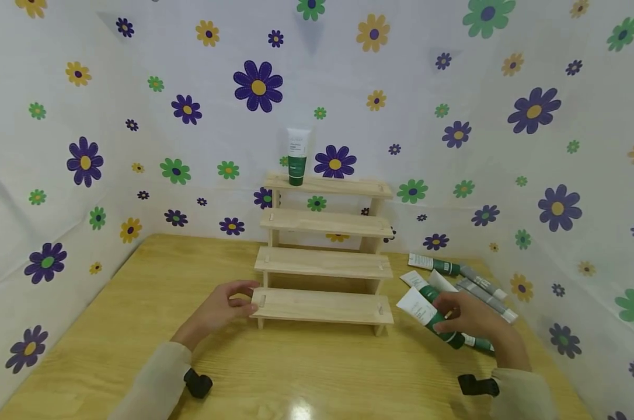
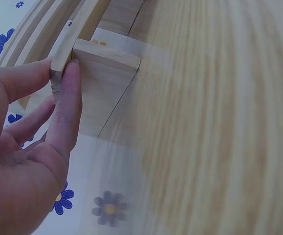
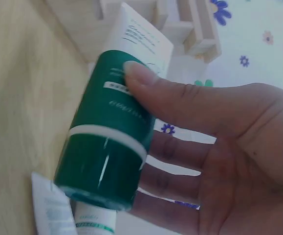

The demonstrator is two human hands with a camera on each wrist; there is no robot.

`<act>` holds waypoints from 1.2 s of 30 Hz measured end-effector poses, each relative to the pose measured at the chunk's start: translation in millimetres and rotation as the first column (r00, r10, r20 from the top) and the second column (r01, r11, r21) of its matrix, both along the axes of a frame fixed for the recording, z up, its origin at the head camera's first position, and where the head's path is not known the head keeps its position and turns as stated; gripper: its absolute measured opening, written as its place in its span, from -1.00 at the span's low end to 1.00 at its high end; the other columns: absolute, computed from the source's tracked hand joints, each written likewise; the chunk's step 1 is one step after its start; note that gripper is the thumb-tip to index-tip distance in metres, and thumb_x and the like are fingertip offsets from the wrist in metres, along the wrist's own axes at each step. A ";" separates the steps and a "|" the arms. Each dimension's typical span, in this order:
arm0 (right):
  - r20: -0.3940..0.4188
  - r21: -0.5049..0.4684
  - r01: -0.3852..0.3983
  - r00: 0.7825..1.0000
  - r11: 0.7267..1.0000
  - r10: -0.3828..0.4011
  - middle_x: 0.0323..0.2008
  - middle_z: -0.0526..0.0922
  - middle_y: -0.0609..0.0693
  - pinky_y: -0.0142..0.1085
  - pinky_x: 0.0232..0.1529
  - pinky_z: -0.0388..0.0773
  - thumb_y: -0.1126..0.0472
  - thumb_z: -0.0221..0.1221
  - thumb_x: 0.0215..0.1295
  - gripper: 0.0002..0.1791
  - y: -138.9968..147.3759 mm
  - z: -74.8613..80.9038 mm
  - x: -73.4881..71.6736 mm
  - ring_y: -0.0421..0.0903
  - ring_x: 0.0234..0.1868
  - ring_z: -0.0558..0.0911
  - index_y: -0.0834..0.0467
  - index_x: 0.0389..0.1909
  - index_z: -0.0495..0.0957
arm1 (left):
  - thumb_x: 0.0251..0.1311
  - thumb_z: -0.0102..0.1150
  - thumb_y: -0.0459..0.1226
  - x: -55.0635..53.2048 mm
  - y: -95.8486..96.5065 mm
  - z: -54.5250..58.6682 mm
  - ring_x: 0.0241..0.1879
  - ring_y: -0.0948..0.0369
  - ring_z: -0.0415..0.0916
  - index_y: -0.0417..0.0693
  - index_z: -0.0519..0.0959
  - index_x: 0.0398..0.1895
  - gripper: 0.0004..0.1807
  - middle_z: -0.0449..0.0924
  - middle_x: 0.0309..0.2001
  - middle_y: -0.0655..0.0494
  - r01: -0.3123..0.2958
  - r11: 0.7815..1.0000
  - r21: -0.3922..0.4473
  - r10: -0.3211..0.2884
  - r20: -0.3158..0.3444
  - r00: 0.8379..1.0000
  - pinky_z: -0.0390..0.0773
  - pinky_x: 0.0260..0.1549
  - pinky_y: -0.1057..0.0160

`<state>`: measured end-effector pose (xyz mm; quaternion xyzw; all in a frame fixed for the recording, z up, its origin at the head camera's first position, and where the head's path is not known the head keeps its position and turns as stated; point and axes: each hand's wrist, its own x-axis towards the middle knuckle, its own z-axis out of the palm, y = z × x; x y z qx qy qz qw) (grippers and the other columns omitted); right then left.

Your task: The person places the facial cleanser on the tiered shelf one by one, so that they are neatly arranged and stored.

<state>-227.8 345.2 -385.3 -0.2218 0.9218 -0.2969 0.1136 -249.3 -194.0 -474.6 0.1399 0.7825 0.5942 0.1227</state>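
Note:
My left hand [image 1: 226, 303] pinches the left end of the lowest step of a wooden tiered stand [image 1: 322, 306], thumb above and a finger beneath in the left wrist view. Over at the right, my right hand [image 1: 471, 318] grips a white and green squeeze tube [image 3: 107, 132] by its green part, the thumb lying across its front. The green cap points toward the lower right in the head view. Under and behind it lie more tubes, partly covered by the held one and the hand. One white and green tube [image 1: 297, 157] stands cap-down on the top step, left of its middle.
At the right of the wooden table [image 1: 317, 373] lies a loose pile with a white and green tube [image 1: 434, 264] at the back and grey tubes [image 1: 487, 297] beside it. A flower-patterned cloth [image 1: 338, 70] walls the table at the back and both sides.

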 end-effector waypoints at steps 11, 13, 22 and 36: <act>-0.013 -0.029 0.006 1.000 1.000 -0.006 -0.13 0.73 0.17 -0.37 -0.25 0.66 0.21 0.40 0.29 -0.58 -13.1 24.5 -6.5 -0.04 -0.18 0.74 0.36 0.04 0.55 | 0.35 0.35 -0.23 -5.7 -2.5 3.4 -0.09 0.14 0.65 -0.20 0.37 0.44 -0.35 0.50 0.10 -0.22 0.034 0.997 -0.065 -0.032 0.020 0.999 0.70 -0.11 0.24; -0.024 -0.029 0.007 1.000 1.000 -0.007 -0.12 0.73 0.18 -0.33 -0.26 0.68 0.21 0.40 0.28 -0.58 -15.5 29.2 -9.7 -0.02 -0.18 0.74 0.36 0.05 0.56 | 0.35 0.35 -0.23 -6.7 -2.7 4.2 -0.08 0.14 0.66 -0.20 0.38 0.43 -0.36 0.52 0.09 -0.20 0.035 0.996 -0.088 -0.034 0.019 0.999 0.71 -0.11 0.23; -0.148 0.008 0.097 0.984 0.995 -0.095 -0.08 0.75 0.19 -0.21 -0.15 0.71 0.12 0.45 0.24 -0.53 -30.0 50.8 -26.4 -0.01 -0.14 0.73 0.30 0.06 0.60 | 0.33 0.36 -0.24 -8.1 0.5 8.1 -0.08 0.14 0.67 -0.26 0.35 0.43 -0.33 0.55 0.08 -0.24 0.055 0.995 -0.085 -0.054 0.022 0.998 0.74 -0.07 0.10; -0.103 -0.050 0.092 0.990 0.995 -0.097 -0.02 0.71 0.25 -0.13 -0.10 0.73 0.14 0.41 0.30 -0.54 -63.7 76.6 -43.0 0.02 -0.10 0.73 0.32 0.09 0.57 | 0.32 0.37 -0.29 -13.7 -2.4 12.3 -0.18 0.17 0.65 -0.31 0.34 0.41 -0.34 0.48 -0.03 -0.17 0.129 0.988 -0.081 -0.128 0.020 0.992 0.76 -0.10 0.02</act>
